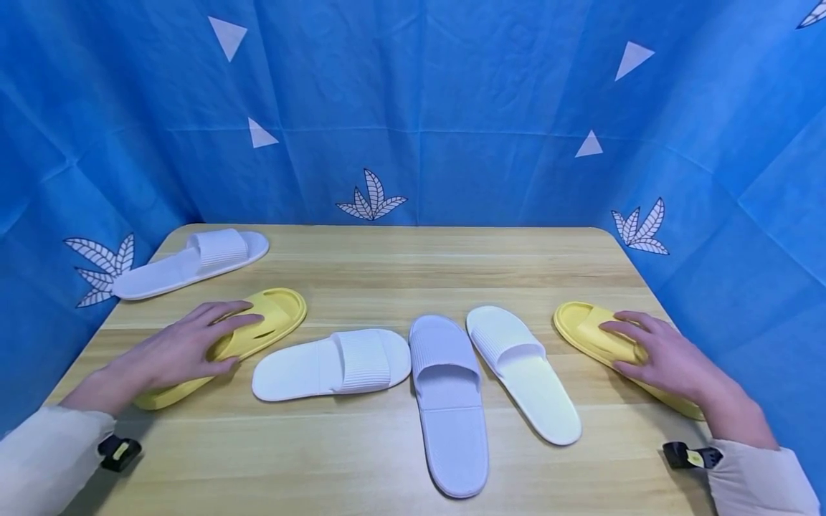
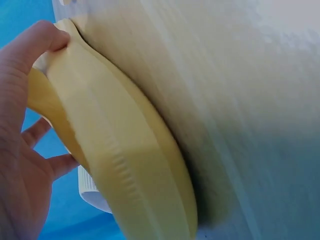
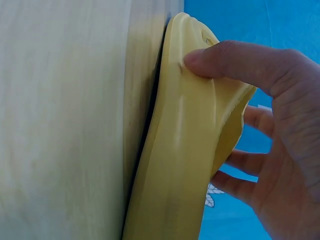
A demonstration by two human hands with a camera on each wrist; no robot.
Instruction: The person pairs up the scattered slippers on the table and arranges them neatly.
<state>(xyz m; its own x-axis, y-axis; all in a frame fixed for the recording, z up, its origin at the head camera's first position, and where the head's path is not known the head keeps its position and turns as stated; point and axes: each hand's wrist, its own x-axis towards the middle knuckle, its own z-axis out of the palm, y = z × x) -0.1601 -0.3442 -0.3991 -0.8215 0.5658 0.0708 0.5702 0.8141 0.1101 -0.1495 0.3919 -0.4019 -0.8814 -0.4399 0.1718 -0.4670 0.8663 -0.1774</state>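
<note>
Two yellow slippers lie toward opposite sides of the wooden table, one under each hand. My left hand (image 1: 183, 344) grips the left yellow slipper (image 1: 284, 312) across its strap; in the left wrist view its thumb lies on one side of the slipper (image 2: 125, 135) and the fingers reach round the far side. On the right, my right hand (image 1: 667, 358) holds the other yellow slipper (image 1: 577, 322) at its strap. The right wrist view has that thumb pressed on the side of the slipper (image 3: 175, 150), other fingers opposite. Both slippers are close against the tabletop, toes pointing away.
Between the hands lie a white slipper (image 1: 364, 362) turned sideways, a lavender slipper (image 1: 452, 437) and a pale greenish-white slipper (image 1: 542, 394). Another lavender slipper (image 1: 219, 251) is at the back left edge. Blue patterned cloth (image 1: 419, 86) surrounds the table (image 1: 413, 276).
</note>
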